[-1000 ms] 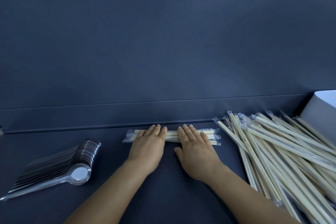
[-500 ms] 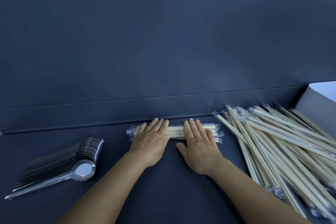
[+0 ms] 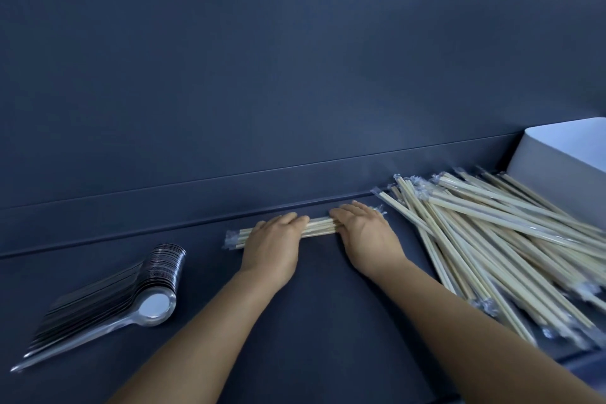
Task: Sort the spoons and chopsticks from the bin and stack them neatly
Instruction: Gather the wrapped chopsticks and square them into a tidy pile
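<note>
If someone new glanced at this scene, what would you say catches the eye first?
Probably the two hands at centre: the left hand and right hand lie side by side on a small bundle of wrapped chopsticks against the back ledge. Next, the big loose heap of chopsticks sprawling on the right beside a white bin. Last, the neat row of nested spoons at the left.
</note>
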